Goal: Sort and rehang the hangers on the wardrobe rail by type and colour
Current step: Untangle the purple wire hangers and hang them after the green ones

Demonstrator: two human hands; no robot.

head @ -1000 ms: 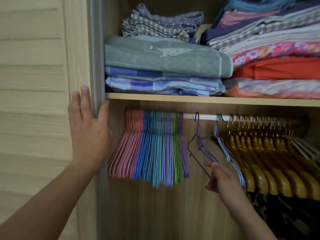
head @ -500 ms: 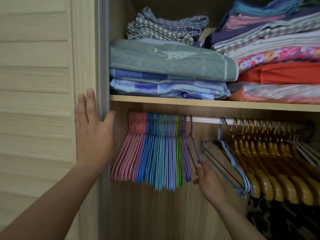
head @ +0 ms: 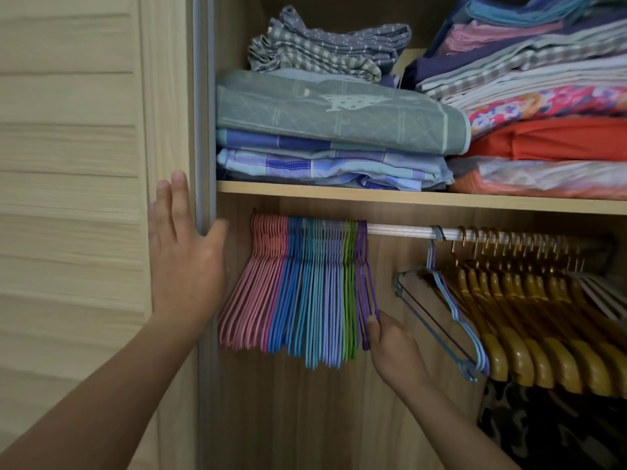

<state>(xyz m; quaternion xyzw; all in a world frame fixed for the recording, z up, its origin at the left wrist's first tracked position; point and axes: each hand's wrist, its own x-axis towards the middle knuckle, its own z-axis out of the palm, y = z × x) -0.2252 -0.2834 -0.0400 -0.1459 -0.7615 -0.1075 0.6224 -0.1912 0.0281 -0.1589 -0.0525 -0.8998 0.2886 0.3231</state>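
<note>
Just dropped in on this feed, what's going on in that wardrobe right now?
A person is sorting hangers on the rail. The right hand pinches a purple hanger at the end of the colour-grouped bunch on the left, next to the green ones. The left hand rests flat on the wardrobe's door edge. A couple of loose blue-grey hangers hang apart, in front of the wooden hangers.

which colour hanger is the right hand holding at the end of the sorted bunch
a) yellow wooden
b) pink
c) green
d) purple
d: the right hand pinches the lower part of the purple hanger, which hangs on the rail at the right end of the coloured bunch, just after the green hangers.
</note>
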